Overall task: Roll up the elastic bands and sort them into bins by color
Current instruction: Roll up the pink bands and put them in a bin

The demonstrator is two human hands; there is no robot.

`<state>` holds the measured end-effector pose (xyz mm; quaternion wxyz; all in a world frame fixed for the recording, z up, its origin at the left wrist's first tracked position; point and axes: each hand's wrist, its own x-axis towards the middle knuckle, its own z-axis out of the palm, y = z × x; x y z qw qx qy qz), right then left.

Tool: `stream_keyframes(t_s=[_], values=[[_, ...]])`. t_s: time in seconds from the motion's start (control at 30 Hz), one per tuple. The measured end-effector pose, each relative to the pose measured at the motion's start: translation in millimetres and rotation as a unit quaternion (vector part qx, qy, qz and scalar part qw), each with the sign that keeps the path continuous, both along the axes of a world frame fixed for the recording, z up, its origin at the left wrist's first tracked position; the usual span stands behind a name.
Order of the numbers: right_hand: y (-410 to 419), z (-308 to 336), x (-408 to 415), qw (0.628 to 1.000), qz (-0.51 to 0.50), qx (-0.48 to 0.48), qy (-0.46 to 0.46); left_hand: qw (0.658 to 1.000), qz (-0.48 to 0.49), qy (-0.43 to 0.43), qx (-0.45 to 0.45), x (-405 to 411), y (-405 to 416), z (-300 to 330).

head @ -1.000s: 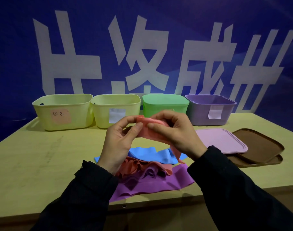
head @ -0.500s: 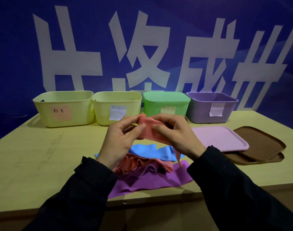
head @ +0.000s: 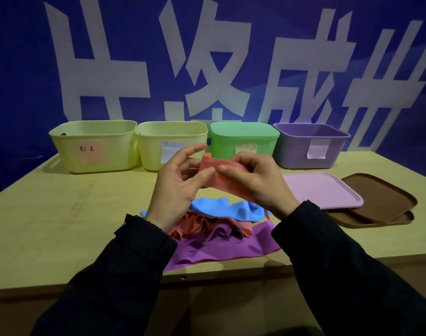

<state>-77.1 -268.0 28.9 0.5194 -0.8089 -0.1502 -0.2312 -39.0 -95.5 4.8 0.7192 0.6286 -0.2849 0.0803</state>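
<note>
Salmon-pink elastic band [head: 220, 173], partly rolled, sits in the air between our two hands above the middle of the pale wooden table [head: 61, 214]. Our left hand [head: 176, 187] pinches its rolled end between thumb and fingers, the forefinger stretched out above it, and our right hand [head: 258, 181] curls round the flat strip beside it, thumb on top. The band's long axis runs from upper left to lower right; the rolled end points toward the bins and a thin tail hangs down past our right wrist. Directly below lies the heap of loose bands: a wavy blue elastic band [head: 228, 209] farthest from us, a crumpled salmon-pink band [head: 195, 226] in the middle, and a flat purple elastic band [head: 221, 248] whose near corner lies just at the table's front edge. Along the far edge stand four bins in a row, touching or nearly so: a pale yellow plastic bin with a pink handwritten label [head: 93, 146], a second pale yellow bin with a white label [head: 170, 144], a green plastic bin closed by its lid [head: 243, 141], and an open purple plastic bin [head: 311, 146]. To the right a pink flat lid [head: 321, 190] overlaps two stacked brown lids [head: 381, 202]. Bare tabletop spreads wide on our left, and a strip of it separates the heap from the bins.
</note>
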Motion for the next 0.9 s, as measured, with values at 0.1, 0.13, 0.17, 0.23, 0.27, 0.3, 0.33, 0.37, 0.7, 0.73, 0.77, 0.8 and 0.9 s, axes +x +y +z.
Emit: stream_keyframes(t_s=[0.1,0.13,0.17,0.23,0.27,0.3,0.33,0.37,0.7,0.73,0.77,0.8,0.9], values=[[-3,2,-2,1.000,0.014,-0.024,0.011,1.000,0.005,-0.010,0.000,3,3,-2],[-4,2,-2,0.999,0.021,-0.034,0.013,1.000,0.011,-0.015,0.000,3,4,-3],[-5,3,-2,0.999,0.027,-0.040,0.015,1.000,0.013,-0.017,0.000,3,4,-3],[-6,3,0,0.999,0.024,-0.040,0.012,1.000,0.003,-0.017,0.000,3,4,-4],[-6,2,1,0.999,0.019,-0.039,0.003,1.000,-0.008,-0.011,-0.003,2,3,-4],[-5,2,2,0.999,0.013,-0.040,-0.008,1.000,-0.019,-0.004,-0.005,1,2,-4],[-4,1,3,0.999,0.005,-0.046,-0.021,1.000,-0.026,0.000,-0.006,-1,1,-4],[-2,1,3,0.998,-0.004,-0.051,-0.032,1.000,-0.030,0.001,-0.006,-2,-1,-4],[-7,2,3,0.999,0.009,-0.047,-0.005,0.999,-0.034,0.012,-0.031,-1,6,-4],[-9,2,3,0.999,0.003,-0.039,-0.003,0.999,-0.038,0.016,-0.033,-1,7,-4],[-9,2,4,0.999,-0.006,-0.035,-0.004,0.998,-0.044,0.020,-0.033,-2,7,-3],[-10,1,5,0.999,-0.015,-0.040,-0.012,0.998,-0.052,0.023,-0.031,-4,6,-2],[-6,-3,6,0.997,-0.024,-0.071,-0.031,0.999,-0.036,0.012,-0.024,-8,1,-2]])
